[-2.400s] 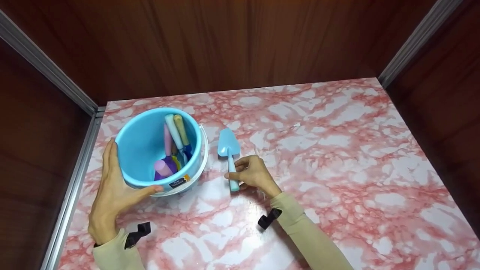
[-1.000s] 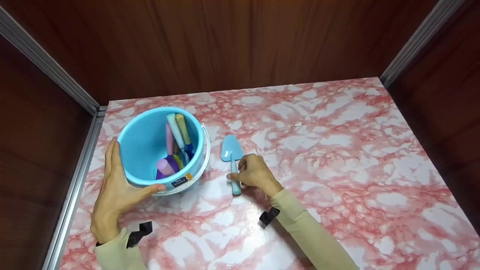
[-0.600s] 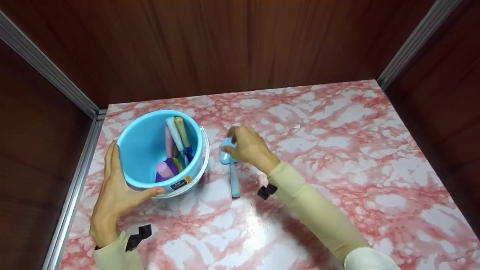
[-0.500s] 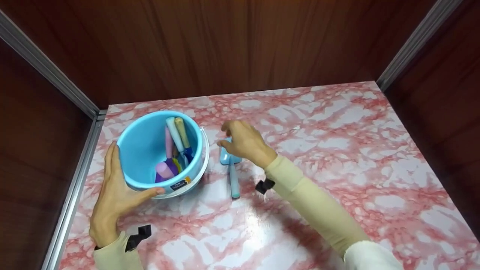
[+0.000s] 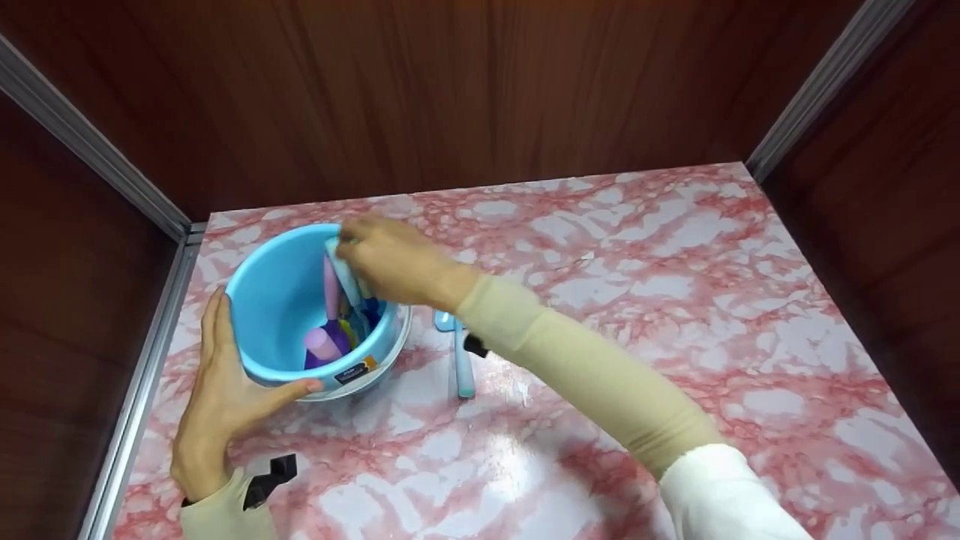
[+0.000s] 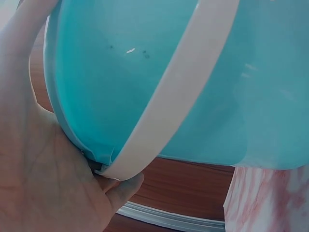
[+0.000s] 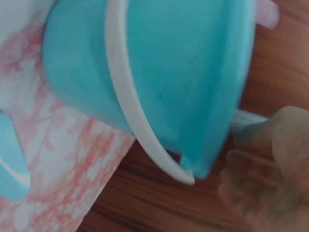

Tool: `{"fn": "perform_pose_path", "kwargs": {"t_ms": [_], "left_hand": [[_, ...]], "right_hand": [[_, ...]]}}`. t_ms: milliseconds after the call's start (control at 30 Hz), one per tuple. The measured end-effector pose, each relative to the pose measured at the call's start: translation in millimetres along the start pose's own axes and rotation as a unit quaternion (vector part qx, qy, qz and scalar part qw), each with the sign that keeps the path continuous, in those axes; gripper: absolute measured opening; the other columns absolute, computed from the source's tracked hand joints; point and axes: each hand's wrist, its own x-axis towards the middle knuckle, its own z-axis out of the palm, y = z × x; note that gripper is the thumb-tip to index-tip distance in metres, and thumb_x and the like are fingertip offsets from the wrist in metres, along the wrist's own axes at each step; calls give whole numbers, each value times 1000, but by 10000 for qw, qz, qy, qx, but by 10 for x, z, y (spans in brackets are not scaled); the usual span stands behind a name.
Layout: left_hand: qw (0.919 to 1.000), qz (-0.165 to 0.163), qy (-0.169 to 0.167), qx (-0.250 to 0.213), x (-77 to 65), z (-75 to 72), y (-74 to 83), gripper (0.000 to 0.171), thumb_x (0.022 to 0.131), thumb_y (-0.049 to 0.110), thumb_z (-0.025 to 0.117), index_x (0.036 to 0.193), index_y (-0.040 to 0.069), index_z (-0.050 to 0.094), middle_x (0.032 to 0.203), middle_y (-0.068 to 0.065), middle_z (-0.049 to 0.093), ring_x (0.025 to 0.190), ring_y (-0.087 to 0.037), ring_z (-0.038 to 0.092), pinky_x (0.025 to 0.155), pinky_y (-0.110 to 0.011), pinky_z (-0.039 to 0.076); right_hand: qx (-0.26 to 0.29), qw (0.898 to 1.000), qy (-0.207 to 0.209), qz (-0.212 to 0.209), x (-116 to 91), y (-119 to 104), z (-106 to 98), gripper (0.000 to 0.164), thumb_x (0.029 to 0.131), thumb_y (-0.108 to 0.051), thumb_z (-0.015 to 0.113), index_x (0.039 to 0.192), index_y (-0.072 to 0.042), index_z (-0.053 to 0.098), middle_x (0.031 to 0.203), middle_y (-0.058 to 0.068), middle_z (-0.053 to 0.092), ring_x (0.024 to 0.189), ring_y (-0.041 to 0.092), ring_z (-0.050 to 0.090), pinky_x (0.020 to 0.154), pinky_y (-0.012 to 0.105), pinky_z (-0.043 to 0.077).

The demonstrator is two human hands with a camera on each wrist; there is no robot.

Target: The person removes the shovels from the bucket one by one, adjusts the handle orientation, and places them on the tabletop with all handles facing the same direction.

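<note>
In the head view a light blue bucket [image 5: 281, 300] stands at the left of the table. My left hand [image 5: 217, 405] rests against its rim, fingers straight along the side and thumb on the front. Inside lean several tools: a pale blue handle [image 5: 343, 271], a pink handle [image 5: 331, 289] and a purple piece with a pink grip [image 5: 321, 345]. My right hand [image 5: 394, 259], blurred, is over the far right rim by the pale blue handle. In the right wrist view its fingers [image 7: 246, 193] stand apart from the thumb. A yellow handle is mostly hidden behind that hand.
A light blue trowel [image 5: 465, 367] lies right of the bucket, its blade largely covered by my right forearm. The bucket's white carrying handle [image 6: 174, 96] hangs along its side. Dark wooden panels [image 5: 480, 97] enclose the marbled table [image 5: 675, 300] at back and sides.
My right hand has let go of the trowel, leaving it on the table, and moved left to the bucket's rim. The left hand has stayed at the bucket.
</note>
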Motion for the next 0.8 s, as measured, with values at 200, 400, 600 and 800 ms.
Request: {"fn": "perform_pose_path", "kwargs": {"t_ms": [200, 400, 600, 800], "left_hand": [[9999, 103, 17, 5, -4, -15, -15, 149, 66, 33, 104, 173, 31, 1, 176, -6, 9, 150, -47, 31, 112, -79, 40], [10000, 7, 19, 93, -8, -40, -11, 150, 65, 35, 104, 172, 36, -1, 177, -5, 7, 150, -48, 30, 113, -80, 38], [10000, 1, 12, 78, -13, -46, -13, 151, 65, 34, 105, 172, 33, -1, 177, -5, 6, 149, -48, 30, 113, -80, 38], [10000, 58, 36, 0, 6, -22, -11, 153, 62, 34, 106, 172, 33, 0, 177, -4, 8, 149, -46, 30, 113, -79, 38]], "right_hand": [[-1864, 9790, -572, -597, 188, -210, 115, 42, 102, -31, 72, 143, -20, 71, 145, 5, 64, 136, 26, 54, 117, 40, 50], [-2751, 9561, -803, -620, 246, -323, 158, 40, 103, -37, 68, 140, -22, 73, 142, 0, 67, 134, 23, 52, 121, 40, 43], [-2933, 9480, -1189, -329, 281, -435, 172, 45, 104, -39, 67, 146, -25, 67, 143, -4, 66, 134, 20, 48, 121, 38, 40], [-3128, 9385, -1456, -102, 290, -519, 192, 38, 105, -41, 66, 140, -28, 71, 136, -5, 66, 131, 19, 49, 120, 41, 35]]}}
